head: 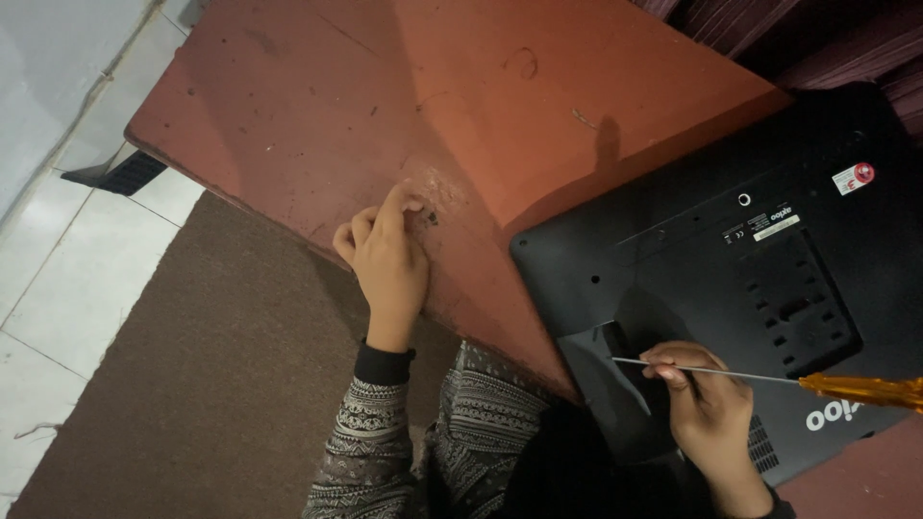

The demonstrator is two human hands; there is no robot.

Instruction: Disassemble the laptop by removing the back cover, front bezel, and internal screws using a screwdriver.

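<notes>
Patterned grey sleeves sit nearest, at six o'clock, one reaching out to each side. At about four o'clock the right hand [707, 404] has its fingers closed round the thin metal shaft of a screwdriver [769, 378], whose orange handle sticks out toward three o'clock; the tip points in toward the centre, over a glossy panel on the back of a black monitor [740, 279]. The monitor lies face down on the bench [461, 86], filling the two-to-four o'clock area. Judging by this, the work on the back cover is at an early or middle stage: the cover looks in place, and I cannot tell how many screws are out. Near the centre, the left hand [389, 264] rests on the bench, fingertips pinched at a small dark speck, possibly a screw [432, 218]. Beyond, the worn red-brown bench runs to twelve o'clock; brown carpet [192, 365] and pale tiles [58, 240] lie at eight to ten o'clock
</notes>
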